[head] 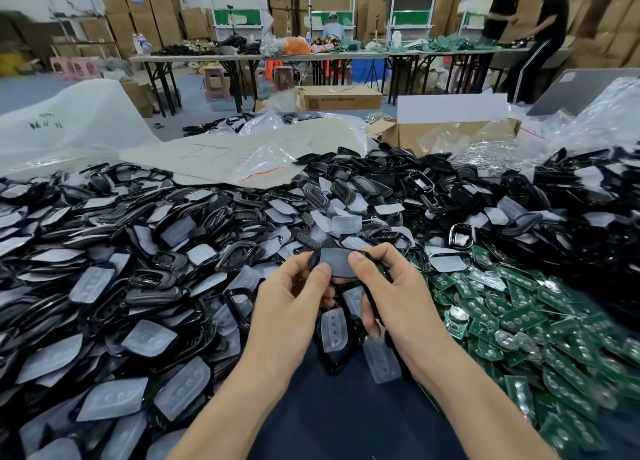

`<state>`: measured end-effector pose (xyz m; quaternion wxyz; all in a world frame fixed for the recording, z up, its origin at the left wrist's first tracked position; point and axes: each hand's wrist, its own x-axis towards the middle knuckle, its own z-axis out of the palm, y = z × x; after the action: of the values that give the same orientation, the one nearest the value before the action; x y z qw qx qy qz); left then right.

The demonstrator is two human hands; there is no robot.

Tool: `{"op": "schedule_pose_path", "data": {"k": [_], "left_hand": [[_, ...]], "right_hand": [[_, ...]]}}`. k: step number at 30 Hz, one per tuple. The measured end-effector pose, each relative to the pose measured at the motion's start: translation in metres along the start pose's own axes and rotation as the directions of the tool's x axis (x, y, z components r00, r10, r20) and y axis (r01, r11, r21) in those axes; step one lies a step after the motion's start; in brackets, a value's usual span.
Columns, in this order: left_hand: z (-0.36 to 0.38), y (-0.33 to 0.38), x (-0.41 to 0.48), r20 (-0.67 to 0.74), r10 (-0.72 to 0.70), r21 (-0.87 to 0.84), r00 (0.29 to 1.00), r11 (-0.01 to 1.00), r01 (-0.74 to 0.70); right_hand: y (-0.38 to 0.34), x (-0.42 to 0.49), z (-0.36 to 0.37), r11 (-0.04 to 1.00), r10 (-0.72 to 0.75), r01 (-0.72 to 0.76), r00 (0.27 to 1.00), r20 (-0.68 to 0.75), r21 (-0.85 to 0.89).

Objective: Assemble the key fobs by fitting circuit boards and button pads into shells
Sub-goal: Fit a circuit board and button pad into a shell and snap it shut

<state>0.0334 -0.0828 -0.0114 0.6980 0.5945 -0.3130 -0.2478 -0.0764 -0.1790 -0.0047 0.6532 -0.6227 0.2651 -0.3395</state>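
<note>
The left hand (291,300) and right hand (391,293) pinch a black shell (337,262) by its edges; button pads (114,399) and circuit boards (519,317) hem a bare tabletop (346,411) strip.

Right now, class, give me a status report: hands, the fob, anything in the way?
Left hand, right hand both grip one fob, thumbs on top. Circuit boards heaped right. Loose shells and pads crowd all round, nothing blocking the hands.

Glossy black plastic shells (152,276), frosted translucent rubbery pads (112,399), green circuit boards (519,317)
</note>
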Motion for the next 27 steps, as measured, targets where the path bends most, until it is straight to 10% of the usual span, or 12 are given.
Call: {"op": "schedule_pose_path", "data": {"k": [12,27], "left_hand": [[-0.0010,0.0038,0.0018,-0.018,0.029,-0.140,0.999,0.990,-0.031],[-0.0021,0.0025,-0.0008,-0.023,0.102,0.114,0.995,0.989,-0.099]], "right_hand": [[0.0033,0.0012,-0.0004,0.999,0.054,-0.053,0.997,0.056,-0.013],[0.0021,-0.0022,0.0035,0.997,0.077,-0.080,0.979,0.190,0.007]]}}
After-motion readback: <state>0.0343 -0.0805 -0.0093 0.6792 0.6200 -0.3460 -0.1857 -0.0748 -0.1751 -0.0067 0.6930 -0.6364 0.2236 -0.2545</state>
